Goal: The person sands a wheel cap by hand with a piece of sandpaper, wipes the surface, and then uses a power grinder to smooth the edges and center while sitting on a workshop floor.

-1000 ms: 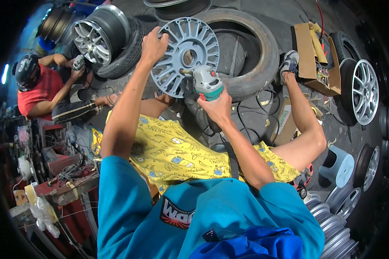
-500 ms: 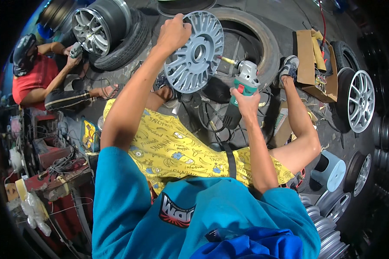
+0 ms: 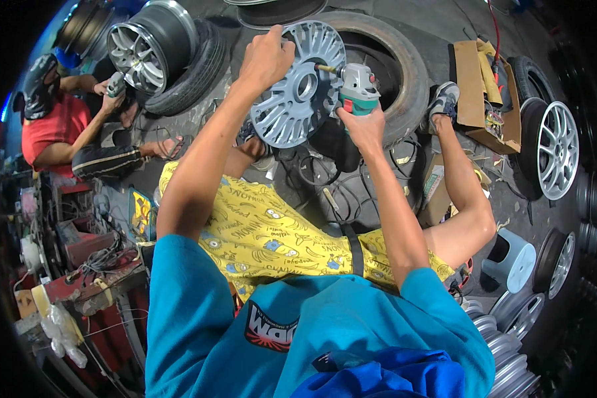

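My left hand (image 3: 266,58) is closed on the upper left rim of a grey, many-spoked wheel face (image 3: 280,114), which stands tilted in front of me. In my right hand (image 3: 365,126) is a green and black angle grinder (image 3: 359,86) with a silver head, the fingers wrapped round its body. A thin bit (image 3: 328,68) sticks out leftward from the head. Its tip lies over the spokes just above and right of the wheel face's centre hole; whether it touches cannot be made out. Behind the wheel face lies a tyre (image 3: 410,86).
At the left, a person in a red shirt (image 3: 60,129) holds a tool by a spoked wheel (image 3: 142,56). A cardboard box (image 3: 471,86), a silver wheel (image 3: 557,151) and a light blue stool (image 3: 514,262) stand at the right. Cables (image 3: 351,192) cross the floor before me.
My right hand has moved the angle grinder left and up, bringing the bit from the wheel face's right edge in near its centre hole. The left hand keeps its hold, nearly still.
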{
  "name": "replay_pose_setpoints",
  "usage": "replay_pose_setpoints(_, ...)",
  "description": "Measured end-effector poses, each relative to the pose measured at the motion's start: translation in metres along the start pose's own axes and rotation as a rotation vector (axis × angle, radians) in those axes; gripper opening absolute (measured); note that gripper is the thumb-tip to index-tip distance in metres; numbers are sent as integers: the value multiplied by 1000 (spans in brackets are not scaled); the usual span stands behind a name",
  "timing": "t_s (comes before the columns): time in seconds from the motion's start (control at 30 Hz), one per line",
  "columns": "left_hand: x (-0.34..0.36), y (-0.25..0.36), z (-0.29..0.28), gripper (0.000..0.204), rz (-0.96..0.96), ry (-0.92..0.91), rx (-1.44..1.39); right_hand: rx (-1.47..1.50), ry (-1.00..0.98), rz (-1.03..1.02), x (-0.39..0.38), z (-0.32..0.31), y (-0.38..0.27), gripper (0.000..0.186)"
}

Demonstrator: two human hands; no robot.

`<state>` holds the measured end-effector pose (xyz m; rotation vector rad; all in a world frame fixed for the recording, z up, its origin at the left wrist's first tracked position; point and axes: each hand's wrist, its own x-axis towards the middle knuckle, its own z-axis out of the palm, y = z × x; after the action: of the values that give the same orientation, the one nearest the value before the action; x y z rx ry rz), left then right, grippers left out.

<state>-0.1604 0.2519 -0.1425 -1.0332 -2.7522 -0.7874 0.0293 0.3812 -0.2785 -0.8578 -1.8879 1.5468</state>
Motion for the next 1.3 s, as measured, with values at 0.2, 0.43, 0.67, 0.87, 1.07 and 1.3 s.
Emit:
replay_pose_setpoints(0.2,1,-2,3,42,27,9,-5,-58,9,62,5,15,2,63)
replay_pose_setpoints(0.43,-1,-14,2,48,4,-4,-40,-60,-18,70,2,4,-4,64)
replay_pose_setpoints(0.67,1,-15,3,46,-1,25,-34,-71,-21,64,2,1,-9,63)
replay_pose_setpoints(0.87,1,-22,2,42,3,41,-39,99,-52,102,-22,-29,11,52)
replay_pose_setpoints(1.07,2,-24,3,42,-11,22,-63,81,-63,79,-39,-35,7,55)
replay_pose_setpoints(1.3,1,-28,1,43,-14,37,-57,42,-73,99,-45,-39,14,64)
